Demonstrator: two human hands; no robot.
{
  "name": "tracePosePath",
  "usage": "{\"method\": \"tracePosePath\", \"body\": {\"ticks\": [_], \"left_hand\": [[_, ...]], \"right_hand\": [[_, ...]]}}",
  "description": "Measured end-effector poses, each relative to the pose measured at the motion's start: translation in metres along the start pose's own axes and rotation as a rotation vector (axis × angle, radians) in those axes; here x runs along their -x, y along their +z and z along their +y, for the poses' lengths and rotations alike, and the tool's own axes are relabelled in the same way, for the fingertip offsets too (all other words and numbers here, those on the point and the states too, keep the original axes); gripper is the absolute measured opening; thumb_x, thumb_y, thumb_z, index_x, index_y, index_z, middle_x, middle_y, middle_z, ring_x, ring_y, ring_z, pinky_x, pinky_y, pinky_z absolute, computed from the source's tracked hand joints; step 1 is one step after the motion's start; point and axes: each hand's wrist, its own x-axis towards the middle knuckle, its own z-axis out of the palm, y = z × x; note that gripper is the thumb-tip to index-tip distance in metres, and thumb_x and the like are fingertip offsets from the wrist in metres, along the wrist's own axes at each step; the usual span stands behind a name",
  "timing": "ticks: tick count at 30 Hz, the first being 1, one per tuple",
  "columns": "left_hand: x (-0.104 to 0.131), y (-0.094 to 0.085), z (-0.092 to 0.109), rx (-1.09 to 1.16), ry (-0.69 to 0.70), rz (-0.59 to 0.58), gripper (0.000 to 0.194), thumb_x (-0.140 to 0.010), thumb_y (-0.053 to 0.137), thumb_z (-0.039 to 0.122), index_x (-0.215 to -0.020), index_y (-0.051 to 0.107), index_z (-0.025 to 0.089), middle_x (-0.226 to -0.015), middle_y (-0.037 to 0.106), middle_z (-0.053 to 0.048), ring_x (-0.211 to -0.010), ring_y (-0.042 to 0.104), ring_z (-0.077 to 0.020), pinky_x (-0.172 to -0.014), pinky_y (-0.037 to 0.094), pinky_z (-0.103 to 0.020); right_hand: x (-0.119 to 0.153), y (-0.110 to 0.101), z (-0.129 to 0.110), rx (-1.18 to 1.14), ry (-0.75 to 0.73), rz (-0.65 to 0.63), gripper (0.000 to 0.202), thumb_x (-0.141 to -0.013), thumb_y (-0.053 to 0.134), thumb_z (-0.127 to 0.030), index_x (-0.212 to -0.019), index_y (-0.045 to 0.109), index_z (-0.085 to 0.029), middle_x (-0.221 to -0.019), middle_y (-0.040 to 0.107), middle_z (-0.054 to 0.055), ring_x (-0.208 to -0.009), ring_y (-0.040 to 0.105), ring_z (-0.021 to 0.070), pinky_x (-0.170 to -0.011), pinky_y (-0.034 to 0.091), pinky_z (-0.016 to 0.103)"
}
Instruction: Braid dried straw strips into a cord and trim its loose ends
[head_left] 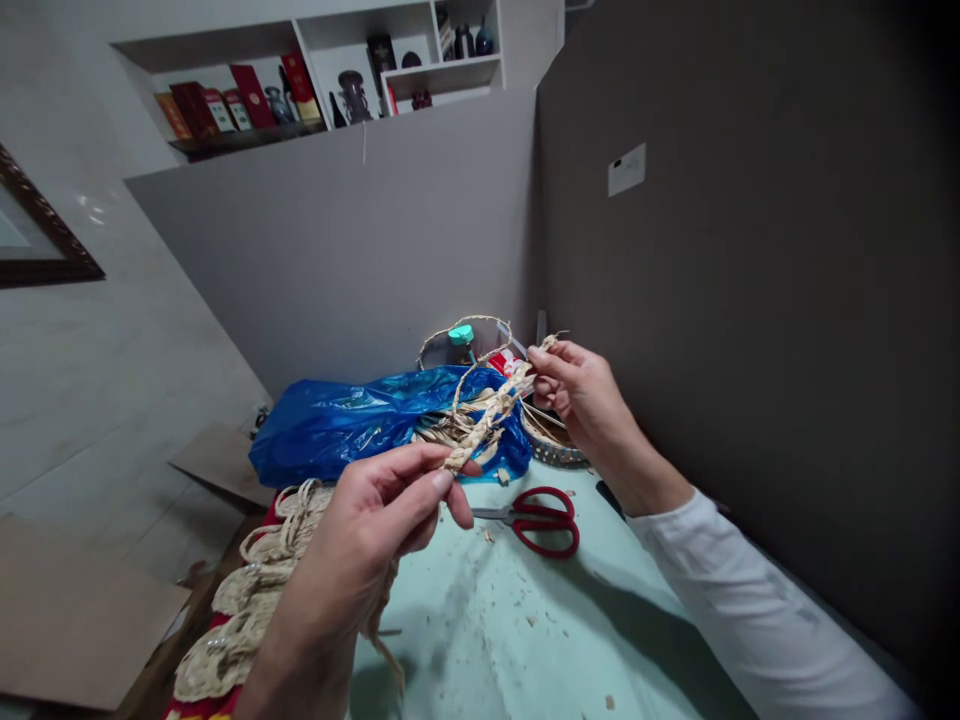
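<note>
A pale straw braid (487,420) stretches slantwise between my hands, above the table. My left hand (397,500) pinches its lower end between thumb and fingers, and loose strands hang below that wrist. Farther away and to the right, my right hand (574,385) grips the upper end, its fingers closed. Just beyond the braid lies a blue plastic bag (337,420) with loose straw strands (435,430) showing at its mouth. Red-handled scissors (540,520) rest on the table to the right of my left hand, their blades partly hidden behind its fingers.
Several woven straw pieces (247,585) line the left edge of the pale green table (495,620), which carries small straw scraps. A round basket (559,450) and a teal-capped container (460,335) stand at the back. Grey panels (420,250) close off the back and right.
</note>
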Motion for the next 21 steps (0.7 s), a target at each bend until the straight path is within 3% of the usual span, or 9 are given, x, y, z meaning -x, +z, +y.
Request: {"method": "tracePosePath", "body": {"ticks": [5, 7, 9, 12, 17, 21], "left_hand": [[-0.008, -0.011, -0.002, 0.113, 0.009, -0.012, 0.017, -0.084, 0.063, 0.025, -0.091, 0.071, 0.011, -0.07, 0.065, -0.004, -0.04, 0.024, 0.0016, -0.042, 0.011, -0.02], [-0.01, -0.015, -0.002, 0.152, 0.014, -0.008, 0.016, -0.084, 0.062, 0.023, -0.091, 0.071, 0.011, -0.07, 0.065, -0.004, -0.039, 0.025, 0.0021, -0.042, 0.012, -0.019], [-0.011, -0.018, -0.002, 0.178, 0.016, 0.002, 0.016, -0.084, 0.062, 0.021, -0.091, 0.07, 0.01, -0.07, 0.065, -0.004, -0.04, 0.026, 0.0022, -0.042, 0.013, -0.018], [-0.012, -0.022, -0.003, 0.199, 0.014, 0.017, 0.013, -0.083, 0.063, 0.019, -0.088, 0.07, 0.009, -0.07, 0.066, -0.005, -0.04, 0.027, 0.0021, -0.042, 0.013, -0.017], [-0.017, -0.025, -0.005, 0.213, 0.009, 0.03, 0.011, -0.081, 0.063, 0.017, -0.08, 0.07, 0.008, -0.068, 0.067, -0.006, -0.038, 0.028, 0.0021, -0.04, 0.014, -0.017], [-0.021, -0.024, -0.007, 0.23, 0.003, 0.037, 0.012, -0.081, 0.064, 0.017, -0.082, 0.071, 0.008, -0.067, 0.068, -0.007, -0.038, 0.03, 0.0017, -0.04, 0.016, -0.016]], "right_hand": [[0.009, 0.0, 0.019, 0.44, 0.098, -0.267, 0.037, -0.09, 0.048, -0.051, -0.084, 0.057, -0.016, -0.074, 0.067, 0.006, -0.055, 0.053, 0.0111, -0.052, 0.04, 0.023], [0.025, -0.006, 0.026, 0.793, 0.026, -0.46, 0.033, -0.093, 0.044, -0.044, -0.083, 0.059, -0.016, -0.075, 0.067, 0.006, -0.063, 0.057, 0.0148, -0.059, 0.042, 0.027], [0.044, -0.017, 0.036, 1.225, -0.067, -0.672, 0.019, -0.089, 0.052, -0.033, -0.087, 0.062, -0.017, -0.076, 0.066, 0.006, -0.068, 0.058, 0.0185, -0.061, 0.039, 0.029], [0.065, -0.04, 0.057, 1.694, -0.083, -0.803, 0.013, -0.08, 0.058, -0.02, -0.09, 0.063, -0.014, -0.085, 0.066, 0.012, -0.072, 0.059, 0.023, -0.061, 0.035, 0.031], [0.074, -0.062, 0.084, 1.743, -0.176, -0.872, 0.017, -0.086, 0.049, -0.021, -0.096, 0.06, -0.014, -0.093, 0.064, 0.014, -0.079, 0.058, 0.024, -0.068, 0.038, 0.034], [0.074, -0.055, 0.075, 1.629, -0.194, -0.881, 0.012, -0.084, 0.049, -0.02, -0.092, 0.055, -0.014, -0.091, 0.061, 0.013, -0.076, 0.055, 0.0211, -0.064, 0.04, 0.031]]}}
